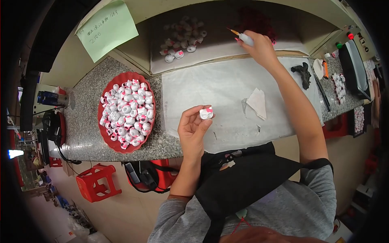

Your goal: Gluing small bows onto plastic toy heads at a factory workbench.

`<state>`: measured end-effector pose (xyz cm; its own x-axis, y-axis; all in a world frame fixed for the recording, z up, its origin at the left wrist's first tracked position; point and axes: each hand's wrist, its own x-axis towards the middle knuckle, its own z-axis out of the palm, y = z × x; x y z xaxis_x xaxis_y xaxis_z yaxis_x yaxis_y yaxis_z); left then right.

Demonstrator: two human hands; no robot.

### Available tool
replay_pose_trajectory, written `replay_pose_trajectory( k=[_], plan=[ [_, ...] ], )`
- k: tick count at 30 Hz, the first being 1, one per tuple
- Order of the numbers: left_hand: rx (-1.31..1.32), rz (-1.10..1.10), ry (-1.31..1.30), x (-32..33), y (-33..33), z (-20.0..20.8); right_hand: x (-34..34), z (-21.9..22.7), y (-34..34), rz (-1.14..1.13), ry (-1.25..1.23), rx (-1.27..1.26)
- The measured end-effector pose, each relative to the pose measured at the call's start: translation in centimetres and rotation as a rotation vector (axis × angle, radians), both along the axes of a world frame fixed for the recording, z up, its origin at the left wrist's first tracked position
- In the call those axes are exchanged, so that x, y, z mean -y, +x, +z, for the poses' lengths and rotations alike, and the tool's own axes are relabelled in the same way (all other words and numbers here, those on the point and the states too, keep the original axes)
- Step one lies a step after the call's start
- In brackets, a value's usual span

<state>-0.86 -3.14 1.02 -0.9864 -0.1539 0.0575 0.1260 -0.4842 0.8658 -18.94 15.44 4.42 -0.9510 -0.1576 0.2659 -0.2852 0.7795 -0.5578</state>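
Between the thumb and fingers of my left hand [192, 130], a small white figurine [206, 114] with a pink patch is held above the white paper sheet [194, 85]. Over the back of the worktop, my right hand [261, 49] is closed around a small white squeeze bottle [246, 39] with a thin orange tip pointing up and left. Many similar white and pink figurines [126, 109] fill a red scalloped tray [109, 141] to the left of the sheet. More white pieces [184, 38] lie in the shaded recess, beside a pile of dark red pieces [257, 25].
A folded white tissue [256, 104] lies on the sheet, with a crumpled black cloth or glove [302, 75] at its right end. Farther right stand a black bin [354, 67] and small bottles. A green note [107, 30] hangs upper left; red stools [97, 183] are below the counter.
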Motion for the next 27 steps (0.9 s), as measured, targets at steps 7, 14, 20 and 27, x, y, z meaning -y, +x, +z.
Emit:
replay_pose_trajectory(
  k=[7,14,20,27],
  plan=[
    [-0.013,-0.168,0.017,-3.2,-1.1,0.5,-0.4,0.3,12.1,0.328,-0.618,0.423],
    [-0.047,-0.210,-0.038,-4.6,-0.1,0.4,-0.7,-1.6,15.8,0.158,-1.025,0.436],
    [-0.119,-0.148,-0.333,-4.8,0.3,0.4,-1.4,-1.0,17.8,0.193,-1.196,0.445],
    [-0.258,-0.116,-0.605,-4.8,0.6,0.2,-0.8,-1.5,17.8,0.181,-1.215,0.493]
  ],
)
